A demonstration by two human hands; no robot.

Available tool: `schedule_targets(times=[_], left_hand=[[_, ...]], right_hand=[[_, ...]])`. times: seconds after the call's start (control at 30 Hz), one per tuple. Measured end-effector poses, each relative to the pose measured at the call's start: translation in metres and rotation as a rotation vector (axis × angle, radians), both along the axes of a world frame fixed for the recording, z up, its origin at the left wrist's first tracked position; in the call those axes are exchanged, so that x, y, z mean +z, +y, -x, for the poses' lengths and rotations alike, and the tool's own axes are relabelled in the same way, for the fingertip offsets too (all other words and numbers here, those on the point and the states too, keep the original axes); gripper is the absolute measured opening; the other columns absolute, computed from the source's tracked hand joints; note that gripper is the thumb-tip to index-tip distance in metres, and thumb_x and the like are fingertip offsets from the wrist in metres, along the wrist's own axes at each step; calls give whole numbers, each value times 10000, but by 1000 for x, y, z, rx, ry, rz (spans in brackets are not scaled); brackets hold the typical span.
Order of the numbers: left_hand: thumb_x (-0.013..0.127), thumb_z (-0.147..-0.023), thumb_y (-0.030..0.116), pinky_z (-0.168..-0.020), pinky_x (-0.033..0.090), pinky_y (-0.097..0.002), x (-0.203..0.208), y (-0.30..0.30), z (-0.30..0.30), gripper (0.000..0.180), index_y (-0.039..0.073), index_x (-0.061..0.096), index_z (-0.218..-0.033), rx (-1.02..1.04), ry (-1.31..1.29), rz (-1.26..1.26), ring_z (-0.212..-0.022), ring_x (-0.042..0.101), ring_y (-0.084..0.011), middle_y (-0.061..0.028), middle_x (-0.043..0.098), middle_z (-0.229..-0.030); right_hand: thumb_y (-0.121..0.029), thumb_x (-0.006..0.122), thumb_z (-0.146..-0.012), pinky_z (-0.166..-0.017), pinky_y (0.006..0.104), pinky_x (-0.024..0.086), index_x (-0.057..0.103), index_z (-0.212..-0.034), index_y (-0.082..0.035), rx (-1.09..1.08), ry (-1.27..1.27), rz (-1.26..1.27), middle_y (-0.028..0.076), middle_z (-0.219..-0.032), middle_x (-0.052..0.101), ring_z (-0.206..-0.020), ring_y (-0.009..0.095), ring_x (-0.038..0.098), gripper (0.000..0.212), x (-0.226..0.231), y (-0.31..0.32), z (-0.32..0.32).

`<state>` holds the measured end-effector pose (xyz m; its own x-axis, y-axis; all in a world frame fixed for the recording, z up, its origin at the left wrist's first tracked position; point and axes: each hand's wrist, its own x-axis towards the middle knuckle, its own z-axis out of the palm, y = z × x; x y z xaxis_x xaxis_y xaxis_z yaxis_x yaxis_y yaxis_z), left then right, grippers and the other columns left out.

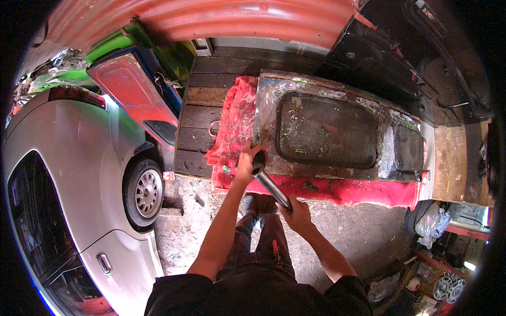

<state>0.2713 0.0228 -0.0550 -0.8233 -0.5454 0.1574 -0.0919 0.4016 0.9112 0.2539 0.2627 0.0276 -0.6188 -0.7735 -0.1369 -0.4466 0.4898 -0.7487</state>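
My right hand (pixel 297 215) is closed around the lower end of a shiny metal tube (pixel 272 188). The tube slants up and left to a dark rounded piece (pixel 259 159), which my left hand (pixel 246 164) grips from its left side. Whether the piece and the tube are joined, I cannot tell. Both hands are at the near left corner of a worn metal vehicle panel (pixel 268 105), with a recessed dark middle and patchy, scraped paint. Beneath the panel lies a red cloth (pixel 237 111) strewn with flakes.
The panel and cloth rest on a dark plank table (pixel 203 95). A silver car (pixel 84 152) stands close on the left, beside a red panel (pixel 126 87). Large black panels (pixel 363 52) lean at the back right. Plastic bags (pixel 432 224) and clutter sit at the lower right.
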Motion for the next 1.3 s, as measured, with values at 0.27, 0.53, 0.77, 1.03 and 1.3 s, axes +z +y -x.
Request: schedule_targets(times=[0.27, 0.53, 0.77, 1.03, 1.3], left_hand=[[705, -608, -29, -705, 459, -358, 25, -10, 17, 275, 24, 613, -862, -7, 35, 82, -760, 555, -266, -106, 489, -862], [724, -602, -2, -708, 470, -423, 17, -15, 15, 305, 37, 615, -883, -46, 23, 55, -832, 568, -371, -162, 514, -855], [734, -654, 42, -722, 478, -407, 5, -15, 13, 246, 22, 602, -861, 2, 26, 204, -827, 579, -352, -155, 538, -866], [726, -658, 23, -728, 493, -384, 34, -10, 21, 255, 20, 594, -877, -30, 50, 53, -829, 556, -315, -148, 551, -855], [678, -696, 23, -658, 476, -380, -20, -20, 18, 193, 75, 597, -862, -47, 67, -111, -756, 571, -297, -124, 502, -828]], right_hand=[[-282, 685, -874, -507, 456, 485, 543, -1030, -46, 118, 196, 143, 169, -668, 613, -602, 379, 637, 316, 15, -26, 18], [-367, 662, -872, -486, 483, 481, 534, -1078, -42, 20, 270, 133, 167, -674, 613, -560, 394, 614, 405, 4, -22, 39], [-302, 643, -900, -490, 480, 458, 514, -1116, -9, 47, 173, -130, 188, -724, 636, -597, 417, 623, 386, -2, -39, 28], [-297, 666, -883, -480, 443, 462, 508, -1149, 9, 178, 399, 225, 180, -686, 614, -577, 386, 617, 435, -11, -19, 29], [-344, 621, -910, -487, 494, 469, 488, -1034, -33, -88, 16, 5, 205, -609, 581, -580, 429, 616, 360, 16, -19, 13]])
